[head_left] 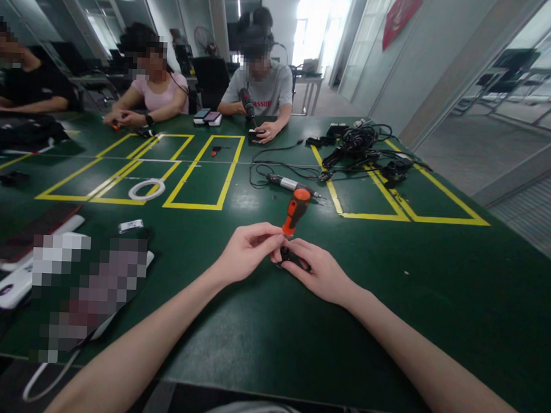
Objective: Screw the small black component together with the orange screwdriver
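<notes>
A screwdriver (295,212) with an orange and black handle stands nearly upright over the table, handle end up. My left hand (250,248) is closed, thumb and fingers pinched at the lower end of its handle; the shaft and tip are hidden. My right hand (318,270) is closed around a small black part (284,254), just below the screwdriver. Fingers cover most of that part, so its kind is unclear. Both hands meet above the green tabletop (233,344).
Beyond my hands lies a corded electric screwdriver (288,183). Tangled black cables (358,143) are piled at back right. A white tape roll (147,189) and several phone-like devices (30,269) lie left. Across the table a person (266,87) holds a power driver; two others sit further left.
</notes>
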Demonstrator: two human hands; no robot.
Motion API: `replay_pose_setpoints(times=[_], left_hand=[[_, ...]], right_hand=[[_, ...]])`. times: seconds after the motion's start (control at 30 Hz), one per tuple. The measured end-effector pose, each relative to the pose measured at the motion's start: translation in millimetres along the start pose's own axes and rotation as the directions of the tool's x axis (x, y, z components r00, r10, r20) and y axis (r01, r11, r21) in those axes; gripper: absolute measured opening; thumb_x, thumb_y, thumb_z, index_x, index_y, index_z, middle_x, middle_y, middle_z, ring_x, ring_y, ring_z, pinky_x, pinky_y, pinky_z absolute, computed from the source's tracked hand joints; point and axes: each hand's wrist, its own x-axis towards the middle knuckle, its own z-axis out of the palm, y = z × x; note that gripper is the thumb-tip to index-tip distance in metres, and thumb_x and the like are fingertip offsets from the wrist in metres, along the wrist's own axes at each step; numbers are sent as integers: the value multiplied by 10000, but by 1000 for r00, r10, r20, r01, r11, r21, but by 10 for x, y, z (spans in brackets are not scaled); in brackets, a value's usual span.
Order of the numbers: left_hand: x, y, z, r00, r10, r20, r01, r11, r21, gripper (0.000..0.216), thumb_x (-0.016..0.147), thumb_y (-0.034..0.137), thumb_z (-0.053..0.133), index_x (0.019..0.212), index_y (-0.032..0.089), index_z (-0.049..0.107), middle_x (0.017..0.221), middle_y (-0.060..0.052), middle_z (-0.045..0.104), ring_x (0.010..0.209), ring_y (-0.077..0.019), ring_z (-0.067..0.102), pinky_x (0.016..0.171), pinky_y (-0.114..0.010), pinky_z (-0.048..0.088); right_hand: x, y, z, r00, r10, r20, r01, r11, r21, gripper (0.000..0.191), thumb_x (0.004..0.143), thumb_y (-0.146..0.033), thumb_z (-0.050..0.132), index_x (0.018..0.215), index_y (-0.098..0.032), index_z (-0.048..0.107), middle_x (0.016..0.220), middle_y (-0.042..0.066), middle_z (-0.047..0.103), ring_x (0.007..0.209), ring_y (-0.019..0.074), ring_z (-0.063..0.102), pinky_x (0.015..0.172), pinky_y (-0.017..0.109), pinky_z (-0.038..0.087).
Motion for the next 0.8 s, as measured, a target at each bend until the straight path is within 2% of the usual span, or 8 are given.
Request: replay_pose_setpoints(times=[0.17, 0.37, 0.47, 0.63, 0.7, 0.8], left_hand=[[-3, -41, 13, 999, -6, -37, 6, 1000, -1, 352, 848, 447, 810, 878, 107, 723, 699, -16, 662, 578, -92, 592, 570, -222, 513], [2, -16, 10, 994, -31, -100, 27, 999, -39, 321, 765, 371, 873, 856, 114, 704, 814, -63, 756, 562, -92, 626, 514, -205, 498], [9, -6, 9, 993, -38, -115, 33, 998, -45, 313, 728, 320, 896, 799, 129, 660, 735, -19, 729, 512, -73, 595, 491, -190, 482], [23, -44, 14, 987, 18, -158, -24, 999, -34, 309, 702, 282, 913, 890, 132, 719, 708, 6, 705, 577, -95, 638, 538, -199, 521], [25, -60, 19, 990, 26, -138, -31, 999, -35, 280, 725, 309, 904, 825, 126, 717, 730, -2, 695, 569, -93, 640, 514, -198, 512], [30, -66, 35, 990, 34, -134, -46, 994, -94, 376, 710, 326, 918, 673, 123, 604, 876, -25, 705, 524, -63, 635, 484, -189, 513]], right_hand=[[-2, 11, 0, 1000, 3, 10, -3, 1000, -7, 167, 1046, -303, 566, 1138, -197, 656, 1113, 97, 719, 961, 232, 702, 828, 349, 537], [-1, -7, -11, 1000, 4, 12, -4, 1000, -14, 157, 1055, -315, 554, 1078, -201, 659, 1097, 89, 707, 811, 184, 663, 735, 307, 512], [-3, -2, -4, 1000, 0, 8, 1, 1000, -22, 166, 1052, -311, 561, 1083, -185, 664, 1070, 90, 703, 799, 184, 647, 726, 305, 501], [-1, 15, 0, 1000, -2, 4, 2, 1000, -26, 168, 1050, -312, 565, 1088, -181, 664, 1040, 89, 694, 777, 184, 637, 728, 311, 503], [3, 10, -5, 1000, 3, 11, -3, 1000, -21, 154, 1048, -304, 567, 1071, -186, 662, 1037, 84, 692, 776, 181, 636, 733, 307, 503], [6, -8, -13, 1000, 6, 14, -6, 1000, -7, 144, 1045, -295, 563, 1075, -193, 661, 1038, 76, 692, 795, 182, 639, 750, 306, 508]])
